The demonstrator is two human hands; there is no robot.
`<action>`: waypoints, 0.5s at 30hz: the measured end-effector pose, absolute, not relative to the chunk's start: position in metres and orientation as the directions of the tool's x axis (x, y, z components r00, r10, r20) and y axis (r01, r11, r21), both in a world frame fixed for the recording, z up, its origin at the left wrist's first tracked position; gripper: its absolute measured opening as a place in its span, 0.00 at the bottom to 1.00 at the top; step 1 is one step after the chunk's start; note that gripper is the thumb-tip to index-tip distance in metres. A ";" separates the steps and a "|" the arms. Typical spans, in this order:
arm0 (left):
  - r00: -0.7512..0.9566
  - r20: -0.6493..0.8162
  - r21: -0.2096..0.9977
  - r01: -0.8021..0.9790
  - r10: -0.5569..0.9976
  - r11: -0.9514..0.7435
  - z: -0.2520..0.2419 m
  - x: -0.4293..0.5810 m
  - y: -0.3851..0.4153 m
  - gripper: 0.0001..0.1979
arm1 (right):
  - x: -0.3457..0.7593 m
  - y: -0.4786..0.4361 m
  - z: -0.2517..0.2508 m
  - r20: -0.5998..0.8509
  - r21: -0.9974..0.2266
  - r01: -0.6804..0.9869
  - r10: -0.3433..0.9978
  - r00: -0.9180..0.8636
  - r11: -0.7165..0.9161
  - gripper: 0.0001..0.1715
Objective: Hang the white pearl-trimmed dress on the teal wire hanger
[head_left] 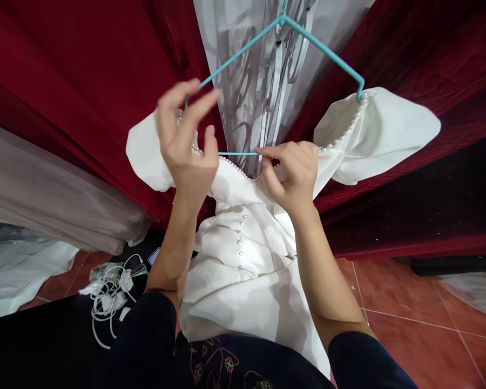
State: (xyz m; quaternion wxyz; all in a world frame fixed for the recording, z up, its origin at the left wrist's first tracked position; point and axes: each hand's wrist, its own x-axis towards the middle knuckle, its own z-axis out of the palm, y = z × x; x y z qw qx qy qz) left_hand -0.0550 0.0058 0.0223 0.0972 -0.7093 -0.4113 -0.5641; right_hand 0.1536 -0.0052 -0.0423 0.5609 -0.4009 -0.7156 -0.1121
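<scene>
A white satin dress (pixel 247 254) with puffed sleeves, a pearl-trimmed neckline and a row of small buttons hangs on a teal hanger (pixel 324 51) in front of me. My left hand (pixel 186 146) is raised at the dress's left shoulder, fingers curled around the pearl trim and hanger end there. My right hand (pixel 294 173) pinches the neckline fabric against the hanger's lower bar near the middle. The right puffed sleeve (pixel 384 135) hangs free from the hanger's right end.
Dark red velvet curtains (pixel 65 81) flank a sheer patterned white curtain (pixel 263 70) behind the dress. A grey-brown fabric (pixel 44 200) and white cloth (pixel 20 270) lie at left. White chargers and cables (pixel 113 292) sit on the red tiled floor (pixel 409 313).
</scene>
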 end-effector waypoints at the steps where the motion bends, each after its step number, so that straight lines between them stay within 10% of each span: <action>1: 0.015 0.904 0.288 0.719 0.428 -0.633 0.024 -0.065 0.011 0.19 | 0.153 -0.004 -0.043 0.890 -0.294 0.699 0.453 -0.047 0.651 0.15; 15: -0.148 0.760 0.557 0.649 0.632 -0.518 0.025 -0.140 0.059 0.15 | 0.163 0.004 -0.036 0.833 -0.389 0.708 0.553 -0.002 0.589 0.19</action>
